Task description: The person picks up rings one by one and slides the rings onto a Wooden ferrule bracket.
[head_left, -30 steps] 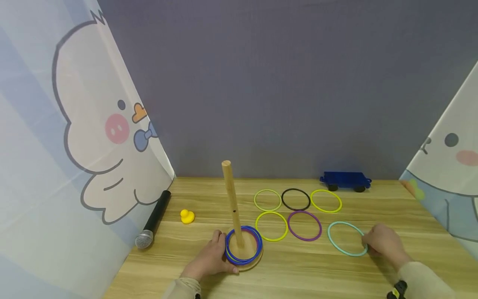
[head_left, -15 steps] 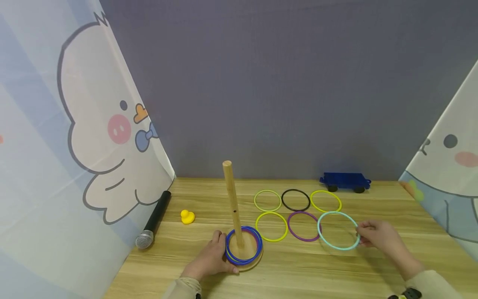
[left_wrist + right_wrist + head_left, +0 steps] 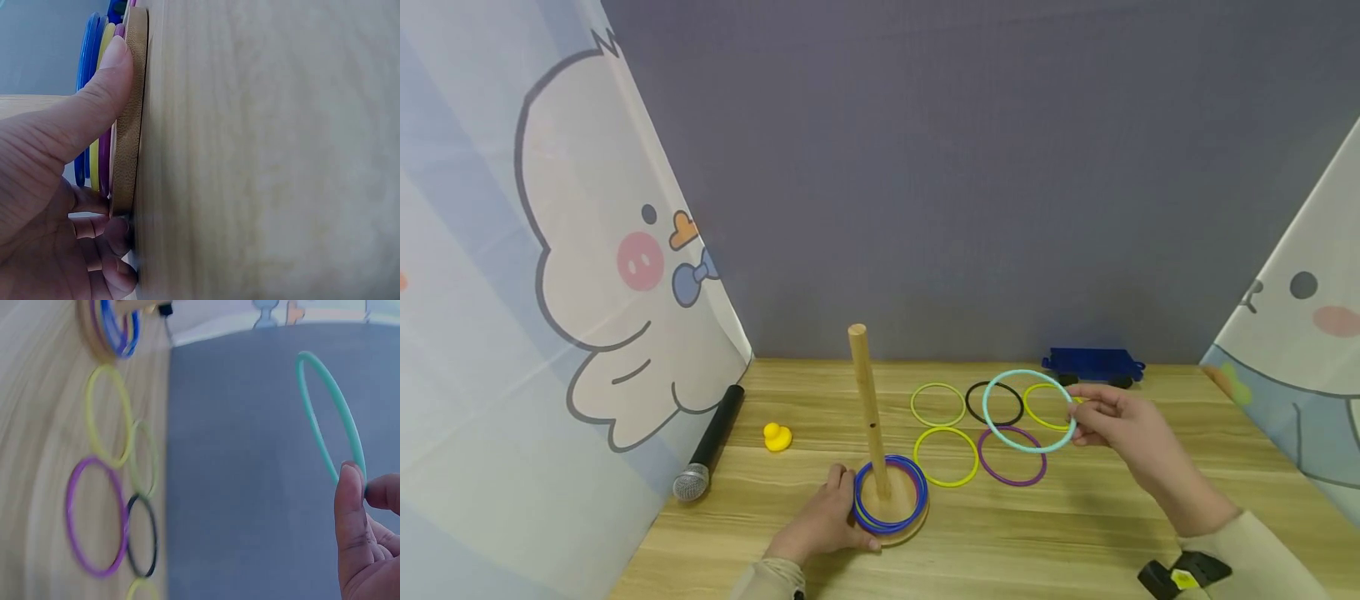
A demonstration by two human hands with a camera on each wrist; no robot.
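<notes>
My right hand (image 3: 1120, 429) pinches a mint-green ring (image 3: 1026, 372) at its right edge between thumb and fingers. In the right wrist view the ring stands up from the fingertips, clear of the table. My left hand (image 3: 827, 512) grips the round wooden base of a ring-toss stand (image 3: 867, 392); in the left wrist view the thumb (image 3: 103, 94) lies along the base's edge and the fingers bend below it. Around the upright post lie stacked rings: blue rings (image 3: 82, 69) on top, a yellow ring (image 3: 95, 169) and a purple ring (image 3: 104, 165) beneath.
Flat on the table lie a yellow ring (image 3: 946, 486), a purple ring (image 3: 1011, 483), a black ring (image 3: 995, 382), a lime ring (image 3: 938, 384) and another yellow ring. A blue toy cart (image 3: 1093, 362) stands behind. Leftward are a rubber duck (image 3: 778, 438) and a microphone (image 3: 718, 429).
My right hand has lifted the mint-green ring off the table and carried it up and leftward, over the black and purple rings. My left hand stays on the stand's base.
</notes>
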